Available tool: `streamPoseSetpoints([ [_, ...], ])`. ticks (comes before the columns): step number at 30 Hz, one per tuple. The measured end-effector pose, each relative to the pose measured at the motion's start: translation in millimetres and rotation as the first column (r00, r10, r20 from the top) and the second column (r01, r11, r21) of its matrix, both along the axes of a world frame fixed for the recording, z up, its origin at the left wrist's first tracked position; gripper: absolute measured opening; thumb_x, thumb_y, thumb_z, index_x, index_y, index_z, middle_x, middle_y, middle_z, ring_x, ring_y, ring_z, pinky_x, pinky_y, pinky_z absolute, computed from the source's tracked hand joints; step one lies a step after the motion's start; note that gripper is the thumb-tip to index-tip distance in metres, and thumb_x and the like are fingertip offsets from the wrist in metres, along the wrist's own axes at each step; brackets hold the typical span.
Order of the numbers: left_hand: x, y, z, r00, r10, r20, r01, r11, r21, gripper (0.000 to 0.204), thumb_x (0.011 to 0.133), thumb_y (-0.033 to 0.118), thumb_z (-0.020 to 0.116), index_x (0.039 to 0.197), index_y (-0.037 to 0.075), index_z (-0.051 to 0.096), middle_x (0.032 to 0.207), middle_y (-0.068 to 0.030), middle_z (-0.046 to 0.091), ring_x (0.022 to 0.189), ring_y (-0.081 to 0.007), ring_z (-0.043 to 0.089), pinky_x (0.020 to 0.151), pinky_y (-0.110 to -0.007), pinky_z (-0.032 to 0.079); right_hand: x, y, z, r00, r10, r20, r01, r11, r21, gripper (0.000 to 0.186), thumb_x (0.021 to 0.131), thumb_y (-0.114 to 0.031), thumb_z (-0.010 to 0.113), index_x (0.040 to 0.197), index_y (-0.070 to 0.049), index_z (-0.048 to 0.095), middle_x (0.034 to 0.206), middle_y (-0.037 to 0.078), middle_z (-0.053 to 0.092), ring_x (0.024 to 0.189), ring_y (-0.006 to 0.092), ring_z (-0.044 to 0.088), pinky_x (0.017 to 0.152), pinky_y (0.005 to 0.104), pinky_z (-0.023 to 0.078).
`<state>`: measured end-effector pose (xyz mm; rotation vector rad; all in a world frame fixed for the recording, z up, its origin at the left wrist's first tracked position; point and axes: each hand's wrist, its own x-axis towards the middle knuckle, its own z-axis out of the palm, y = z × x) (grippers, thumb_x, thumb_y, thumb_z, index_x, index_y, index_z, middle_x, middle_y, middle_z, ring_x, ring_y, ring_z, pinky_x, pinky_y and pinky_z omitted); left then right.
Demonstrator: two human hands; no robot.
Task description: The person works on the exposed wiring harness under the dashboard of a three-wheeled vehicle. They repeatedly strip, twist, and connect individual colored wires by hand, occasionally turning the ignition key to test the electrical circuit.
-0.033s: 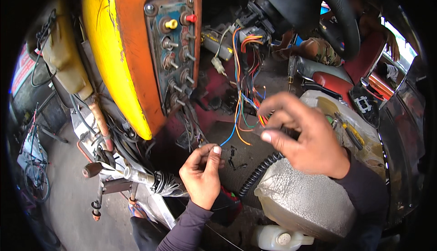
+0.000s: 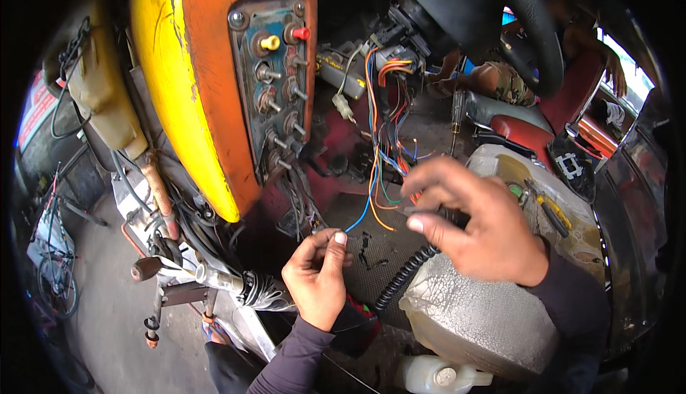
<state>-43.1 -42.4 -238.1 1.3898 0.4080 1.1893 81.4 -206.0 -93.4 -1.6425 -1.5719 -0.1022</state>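
Hanging from the far centre, a bunch of coloured wires (image 2: pixel 374 108) is spread toward the hands. At its near end, a blue wire (image 2: pixel 359 220) is pinched between the thumb and fingertips of the left hand (image 2: pixel 318 277), whose other fingers are folded in. The right hand (image 2: pixel 493 233) is held half open just right of the bunch, fingers curved; whether anything is gripped there cannot be told. A coiled black cable (image 2: pixel 405 274) is seen between the hands; an orange panel (image 2: pixel 207 58) is set far left.
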Motion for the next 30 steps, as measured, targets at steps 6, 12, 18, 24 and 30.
streamPoseSetpoints([
  [6,3.1,2.8,-2.6,1.000,0.002,0.014,-0.002,1.000,0.019,0.016,0.101,0.011,0.074,0.105,-0.005,0.074,0.080,-0.0047,0.073,0.068,-0.0088,0.068,0.065,-0.025,0.056,-7.3,-3.0,1.2,0.993,-0.042,0.111,0.055,0.991,-0.121,0.033,0.090,-0.002,0.075,0.122,-0.005,0.067,0.111,0.015,0.076,0.098,0.0338,0.077,0.082,0.0390,0.060],
  [12,4.5,7.0,-1.9,1.000,0.006,0.028,-0.007,0.999,0.041,0.014,0.101,0.010,0.074,0.105,-0.004,0.074,0.081,-0.0038,0.073,0.069,-0.0074,0.067,0.064,-0.024,0.055,4.2,5.5,-2.8,0.985,-0.068,0.159,0.087,0.990,-0.112,0.041,0.089,-0.002,0.074,0.129,-0.008,0.069,0.116,0.015,0.076,0.099,0.0322,0.078,0.083,0.0398,0.061],
  [18,4.0,5.1,-1.6,0.999,-0.023,0.041,0.022,0.999,0.032,0.016,0.101,0.011,0.075,0.106,-0.004,0.074,0.082,-0.0032,0.073,0.070,-0.0067,0.068,0.067,-0.024,0.056,8.3,9.5,-8.2,0.992,-0.062,0.112,0.068,0.996,-0.052,0.037,0.088,0.001,0.073,0.124,-0.001,0.070,0.115,0.017,0.076,0.100,0.0296,0.077,0.087,0.0386,0.059],
  [24,4.0,3.6,1.7,0.999,-0.032,0.044,0.030,0.999,0.027,0.016,0.101,0.010,0.075,0.107,-0.005,0.074,0.082,-0.0036,0.074,0.070,-0.0067,0.068,0.067,-0.023,0.057,12.6,11.2,-15.0,0.994,-0.052,0.099,0.053,0.999,-0.012,0.028,0.088,0.001,0.074,0.116,0.000,0.072,0.110,0.017,0.077,0.099,0.0296,0.077,0.086,0.0374,0.058],
  [30,2.8,4.5,0.4,0.998,-0.035,0.049,0.034,0.999,0.019,0.015,0.101,0.009,0.074,0.107,-0.005,0.073,0.083,-0.0038,0.074,0.070,-0.0068,0.069,0.067,-0.023,0.057,13.0,13.2,-14.1,0.995,-0.032,0.094,0.033,0.999,-0.014,0.019,0.090,0.000,0.073,0.109,0.001,0.072,0.101,0.017,0.076,0.094,0.0324,0.077,0.082,0.0381,0.058],
])
